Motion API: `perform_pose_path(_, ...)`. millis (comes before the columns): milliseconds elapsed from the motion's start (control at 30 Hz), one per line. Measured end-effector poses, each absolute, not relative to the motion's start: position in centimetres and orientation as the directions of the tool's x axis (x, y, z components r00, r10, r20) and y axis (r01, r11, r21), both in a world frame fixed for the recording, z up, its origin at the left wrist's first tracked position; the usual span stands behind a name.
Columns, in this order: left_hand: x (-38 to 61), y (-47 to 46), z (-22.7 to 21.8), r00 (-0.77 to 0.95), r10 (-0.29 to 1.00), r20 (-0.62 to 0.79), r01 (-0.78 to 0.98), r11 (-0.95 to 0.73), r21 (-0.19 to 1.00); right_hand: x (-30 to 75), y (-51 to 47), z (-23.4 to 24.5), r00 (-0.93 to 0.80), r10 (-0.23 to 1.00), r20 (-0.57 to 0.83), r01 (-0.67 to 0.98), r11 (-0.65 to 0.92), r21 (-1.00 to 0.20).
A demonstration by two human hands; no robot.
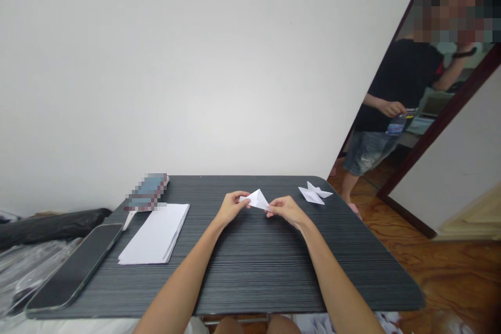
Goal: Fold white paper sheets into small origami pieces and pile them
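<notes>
Between my two hands is a small folded white paper boat, raised a little over the dark table, its peak pointing up. My left hand pinches its left end between thumb and fingers. At the lower right corner, my right hand grips the paper the same way. Two more folded white paper boats lie close together on the table's right side, apart from my hands. A stack of white paper sheets rests to the left of my left arm.
At the table's left edge lies a dark phone, with a blurred packet behind it. Plastic-wrapped stuff sits beyond that edge. A white wall backs the table. In the doorway at right stands a person with a water bottle.
</notes>
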State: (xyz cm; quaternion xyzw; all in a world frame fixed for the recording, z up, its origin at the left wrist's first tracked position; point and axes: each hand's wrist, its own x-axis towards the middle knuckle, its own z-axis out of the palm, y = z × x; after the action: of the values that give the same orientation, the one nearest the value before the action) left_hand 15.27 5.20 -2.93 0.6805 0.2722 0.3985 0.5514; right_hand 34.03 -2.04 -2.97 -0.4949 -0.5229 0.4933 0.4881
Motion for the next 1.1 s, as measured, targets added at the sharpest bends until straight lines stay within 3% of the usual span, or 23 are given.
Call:
perform_pose_path(200, 15.3, 5.0, -2.4, 0.486, 0.859, 0.163, -0.201, -0.071, 0.977, 34.2, -1.9, -3.0, 0.044, 0.997, -0.061, 0.031, -0.063, -0.998)
perform_pose_path(367, 14.9, 5.3, -2.3, 0.497, 0.868, -0.019, -0.24, 0.158, 0.958, 34.3, -1.9, -2.9, -0.001, 1.0, 0.004, 0.053, 0.004, -0.999)
perform_pose_path(500, 14.5, 5.5, -2.5, 0.549, 0.832, -0.075, -0.242, 0.244, 0.939, 34.2, -2.1, -2.6, -0.008, 1.0, 0.023, 0.057, 0.023, -0.998)
perform_pose_path(833, 13.7, 5.1, -1.8, 0.687, 0.715, -0.13, -0.1, 0.271, 0.957, 34.6, -2.2, -2.4, -0.039, 0.999, 0.015, 0.077, 0.018, -0.997)
perform_pose_path(1100, 13.8, 5.1, -1.8, 0.72, 0.689, -0.088, 0.063, 0.062, 0.996, 34.7, -2.5, -2.3, -0.089, 0.996, -0.009, 0.098, 0.0, -0.995)
